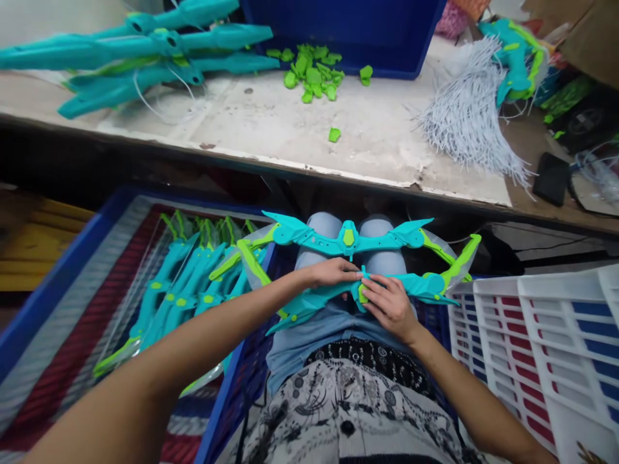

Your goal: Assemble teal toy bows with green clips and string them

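Two teal and green plastic toy bows lie across my lap. The far bow (348,237) rests on my knees, untouched. The near bow (425,285) is held at its middle by both hands. My left hand (331,272) pinches the grip from the left, fingers closed. My right hand (389,304) is closed on the grip from the right, thumb pressing a small green piece (362,294) there.
A blue crate (62,277) at left holds several finished bows (188,283). A white crate (541,335) stands at right. On the worktable (271,129) lie more teal bows (145,58), loose green pieces (312,71), a bundle of white strings (469,109) and a blue bin (348,32).
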The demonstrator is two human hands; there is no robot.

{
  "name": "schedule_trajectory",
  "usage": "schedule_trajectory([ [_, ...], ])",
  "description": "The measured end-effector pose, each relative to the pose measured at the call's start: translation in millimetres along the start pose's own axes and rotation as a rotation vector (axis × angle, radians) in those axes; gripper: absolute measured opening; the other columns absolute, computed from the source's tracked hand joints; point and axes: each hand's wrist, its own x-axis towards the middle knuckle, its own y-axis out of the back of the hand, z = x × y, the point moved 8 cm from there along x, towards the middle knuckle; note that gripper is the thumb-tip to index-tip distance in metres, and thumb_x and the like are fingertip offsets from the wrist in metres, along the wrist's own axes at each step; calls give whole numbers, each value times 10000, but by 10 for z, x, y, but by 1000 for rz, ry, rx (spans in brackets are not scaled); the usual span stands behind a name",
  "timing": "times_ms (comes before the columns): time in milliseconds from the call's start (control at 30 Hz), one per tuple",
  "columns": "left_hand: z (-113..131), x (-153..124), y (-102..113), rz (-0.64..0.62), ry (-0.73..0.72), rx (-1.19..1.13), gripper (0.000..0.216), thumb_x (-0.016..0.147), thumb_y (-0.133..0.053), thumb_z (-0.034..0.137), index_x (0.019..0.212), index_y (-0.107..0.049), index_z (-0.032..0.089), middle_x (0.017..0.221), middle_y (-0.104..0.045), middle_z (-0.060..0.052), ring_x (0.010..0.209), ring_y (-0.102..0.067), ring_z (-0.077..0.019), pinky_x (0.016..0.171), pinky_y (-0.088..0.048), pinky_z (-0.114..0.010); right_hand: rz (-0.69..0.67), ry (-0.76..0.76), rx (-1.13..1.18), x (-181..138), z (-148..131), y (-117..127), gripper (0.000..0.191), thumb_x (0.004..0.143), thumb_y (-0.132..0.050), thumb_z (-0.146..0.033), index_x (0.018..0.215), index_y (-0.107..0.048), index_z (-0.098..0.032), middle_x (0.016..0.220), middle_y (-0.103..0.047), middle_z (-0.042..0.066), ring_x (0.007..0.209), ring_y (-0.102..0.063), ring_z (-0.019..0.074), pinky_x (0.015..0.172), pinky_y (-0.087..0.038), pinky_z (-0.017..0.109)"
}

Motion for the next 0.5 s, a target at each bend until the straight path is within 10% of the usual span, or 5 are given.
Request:
schedule_trajectory([
  [267,58,17,47,102,-125,290,557,638,-686,618,882,-616,122,759,-582,-7,706,-527,-159,627,-404,-264,45,-167,29,45,129,40,190,845,-642,-354,1002,-685,-256,1279,-611,90,1200,-523,293,986,-367,500],
  [500,26,40,53,170,-125,318,493,626,-713,561,835,-586,133,706,-542,14,673,-499,-150,598,-373,-255,-144,-361,60,193,216,-33,600,735,-729,-343,1287,-517,-243,1202,-648,101,1099,-570,311,956,-378,502],
])
